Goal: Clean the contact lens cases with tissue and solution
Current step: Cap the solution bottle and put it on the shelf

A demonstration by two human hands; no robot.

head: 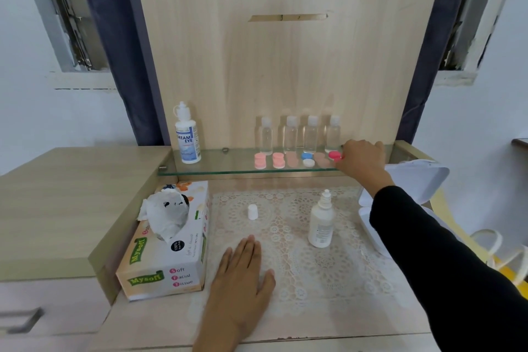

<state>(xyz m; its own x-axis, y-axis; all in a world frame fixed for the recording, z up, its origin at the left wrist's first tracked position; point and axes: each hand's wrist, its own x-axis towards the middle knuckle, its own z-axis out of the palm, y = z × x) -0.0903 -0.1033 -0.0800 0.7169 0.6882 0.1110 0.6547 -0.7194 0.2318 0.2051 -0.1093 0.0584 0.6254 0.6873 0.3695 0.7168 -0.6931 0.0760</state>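
Right hand (361, 158) pinches round red lens case (333, 154) on glass shelf (217, 165); left hand (243, 268) flat on lace mat (320, 268)

A home vanity nook: a pale wood-laminate counter (148, 320) under a lace mat (314, 266), a glass shelf (228, 163) at twelve o'clock, a Mysoft tissue box (168, 266) at nine, navy curtains (114, 37) at ten and two.
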